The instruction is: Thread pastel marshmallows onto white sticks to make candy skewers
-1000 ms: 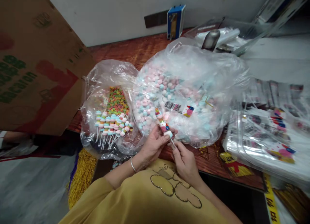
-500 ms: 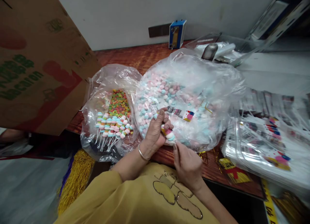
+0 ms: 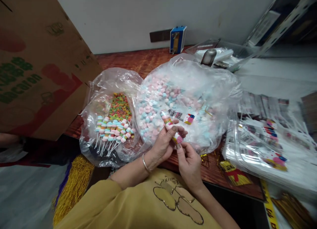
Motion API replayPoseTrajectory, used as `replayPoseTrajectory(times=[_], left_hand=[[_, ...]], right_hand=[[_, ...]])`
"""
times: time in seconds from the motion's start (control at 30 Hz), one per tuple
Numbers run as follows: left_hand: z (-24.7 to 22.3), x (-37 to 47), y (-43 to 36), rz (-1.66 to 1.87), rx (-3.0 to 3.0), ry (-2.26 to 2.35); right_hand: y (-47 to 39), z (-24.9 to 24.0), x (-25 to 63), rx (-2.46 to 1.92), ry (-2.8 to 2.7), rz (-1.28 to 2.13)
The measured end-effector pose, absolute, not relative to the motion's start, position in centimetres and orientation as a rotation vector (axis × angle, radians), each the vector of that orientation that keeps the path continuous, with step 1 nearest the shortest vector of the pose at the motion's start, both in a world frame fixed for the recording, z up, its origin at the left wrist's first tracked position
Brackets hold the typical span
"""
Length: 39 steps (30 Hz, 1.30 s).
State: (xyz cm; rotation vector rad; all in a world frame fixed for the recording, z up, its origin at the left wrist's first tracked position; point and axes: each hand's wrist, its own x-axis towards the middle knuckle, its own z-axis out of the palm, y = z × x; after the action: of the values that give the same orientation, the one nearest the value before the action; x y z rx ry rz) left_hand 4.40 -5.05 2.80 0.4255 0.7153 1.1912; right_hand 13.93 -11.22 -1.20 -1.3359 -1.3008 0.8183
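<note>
Candy skewer [image 3: 167, 122] in a printed clear sleeve, held between two hands above the front of the surface

Largest is the cardboard box [image 3: 42, 73], tilted at the left, with green lettering and red printing. The reddish-brown surface [image 3: 138, 58] runs from beside it along the grey wall [image 3: 119, 20]. On it, in the middle, lies the large clear bag [image 3: 208, 73], full of pink, white and pale blue sweets. To the right is the stack of printed sleeves [image 3: 252, 149], some fanned out behind. Touching the large bag's left side is the smaller clear bag [image 3: 119, 77]; on it are rows of finished skewers [image 3: 115, 129] with white sticks, just in front of coloured candy rings [image 3: 120, 105]. The blue device [image 3: 177, 40] stands near the wall.

The left hand [image 3: 160, 146], with a silver bangle [image 3: 146, 163] at its wrist, has its fingers clamped around the candy skewer, which slants down toward the right hand [image 3: 190, 161]. The right thumb and fingers are pinched together at its lower end. Smaller again, a yellow-and-red packet [image 3: 235, 173] lies near the front edge, and a single printed sleeve [image 3: 189, 119] rests on the large bag.
</note>
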Motion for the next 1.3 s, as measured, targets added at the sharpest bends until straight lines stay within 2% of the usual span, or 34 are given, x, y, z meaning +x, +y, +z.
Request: replayPoseTrajectory(times=[0.2,0.43,0.63,0.97,1.3], left_hand=[[3.7,3.2,-3.6,1.321,0.418,0.684],[1.7,5.4,-6.8,1.108,0.482,0.757],[0.1,5.8,-8.3,1.078,0.701,0.773],[1.5,4.4,-7.7,1.126,0.684,0.813],[0.0,4.9,-8.5,1.063,0.611,0.998]], right_hand=[[-11.9,-0.9,14.7,-1.325,-1.495,0.82],[-11.4,-1.2,13.9,-1.369,-1.441,0.703],[-11.9,-2.3,13.8,-1.383,-1.406,0.661],[-12.9,-2.9,14.3,-1.362,-1.367,0.601],[-12.9,-2.9,13.8,-1.304,-1.042,1.022]])
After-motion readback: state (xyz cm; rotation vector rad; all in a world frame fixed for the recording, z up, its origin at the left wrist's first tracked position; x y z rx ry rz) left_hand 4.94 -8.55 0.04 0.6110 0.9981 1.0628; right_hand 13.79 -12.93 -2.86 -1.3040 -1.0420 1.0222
